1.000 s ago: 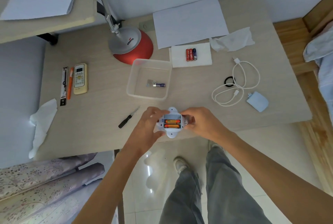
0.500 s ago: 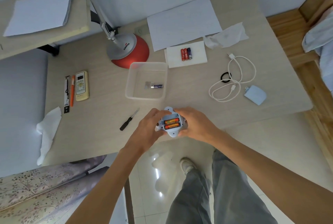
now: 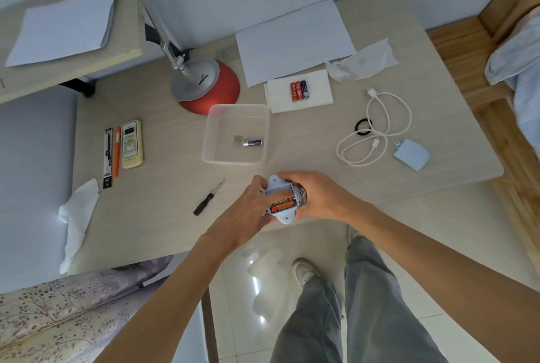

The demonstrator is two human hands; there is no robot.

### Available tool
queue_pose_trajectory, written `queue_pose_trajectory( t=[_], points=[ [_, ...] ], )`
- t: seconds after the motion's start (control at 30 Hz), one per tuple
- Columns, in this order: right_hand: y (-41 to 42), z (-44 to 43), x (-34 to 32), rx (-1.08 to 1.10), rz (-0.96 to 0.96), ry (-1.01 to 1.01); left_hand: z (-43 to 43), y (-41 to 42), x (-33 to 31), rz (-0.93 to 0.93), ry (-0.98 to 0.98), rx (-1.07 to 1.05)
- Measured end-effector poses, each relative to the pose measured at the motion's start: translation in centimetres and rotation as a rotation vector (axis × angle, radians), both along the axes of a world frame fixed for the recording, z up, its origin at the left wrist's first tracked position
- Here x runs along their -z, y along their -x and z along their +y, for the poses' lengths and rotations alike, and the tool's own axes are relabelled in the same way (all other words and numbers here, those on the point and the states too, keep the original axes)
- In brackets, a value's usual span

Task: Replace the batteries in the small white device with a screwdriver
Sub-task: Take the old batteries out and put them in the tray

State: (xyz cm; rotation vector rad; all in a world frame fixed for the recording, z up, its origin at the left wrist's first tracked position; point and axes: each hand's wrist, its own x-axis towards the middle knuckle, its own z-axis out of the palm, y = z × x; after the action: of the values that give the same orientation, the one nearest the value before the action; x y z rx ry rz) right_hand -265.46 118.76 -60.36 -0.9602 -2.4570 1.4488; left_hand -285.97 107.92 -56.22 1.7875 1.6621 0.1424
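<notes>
The left hand and right hand are curling fingers round the small white device, covering its sides. Print on the orange batteries is blurring beyond reading; the lamp is showing "COOPER".

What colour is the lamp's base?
The lamp base is red with a silver top; head view.

home bedroom, desk, floral bedding

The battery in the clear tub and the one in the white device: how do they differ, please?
The tub battery is dark blue and silver; the device battery is orange. The tub battery lies loose in the clear tub; the device battery sits in the white device's open compartment. Both lie on their sides.
</notes>
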Motion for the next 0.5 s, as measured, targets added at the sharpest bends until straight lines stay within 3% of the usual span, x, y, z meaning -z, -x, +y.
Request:
queue_pose_trajectory(
  t=[0.2, 0.5],
  points=[
    [0.4, 0.2, 0.4, -0.043, -0.001, 0.054, 0.5, 0.3, 0.1, 0.09, -0.033, 0.134],
    [0.4, -0.2, 0.9, -0.096, -0.03, 0.124, 1.5, 0.5, -0.1, 0.071, 0.085, 0.096]
  ],
)
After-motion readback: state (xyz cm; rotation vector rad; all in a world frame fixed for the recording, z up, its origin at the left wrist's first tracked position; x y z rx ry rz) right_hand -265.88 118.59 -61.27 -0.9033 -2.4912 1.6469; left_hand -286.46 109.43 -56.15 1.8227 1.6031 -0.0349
